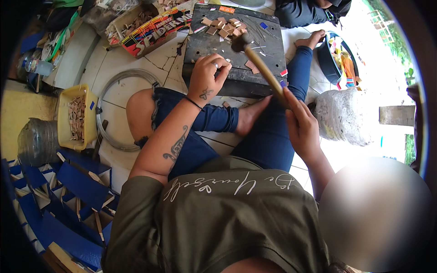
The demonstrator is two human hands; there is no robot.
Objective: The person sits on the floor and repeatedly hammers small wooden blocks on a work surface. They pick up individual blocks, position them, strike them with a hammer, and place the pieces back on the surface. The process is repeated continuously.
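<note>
My right hand [300,122] is closed round the lower end of a hammer's wooden handle. The hammer [264,66] slants up and left, its dark head over a low black work block [200,45]. At the block's near edge, my left hand [210,75] is closed in a pinch, with a ring on one finger. A tiny whitish bit shows at its fingertips, too small to name. Small brown wooden pieces [224,30] lie heaped at the far side of the block. Thin dark wire-like strips [259,34] and a flat pinkish-brown piece [251,67] lie near the hammer.
A printed cardboard box [157,34] of brown scraps stands at far left. Nearer are a wire coil [104,120], a yellow bin [91,132] of small pieces and blue slatted items [84,182]. At right are a dark tub [328,68] and a wrapped bundle [343,116]. Another person [298,13] sits beyond.
</note>
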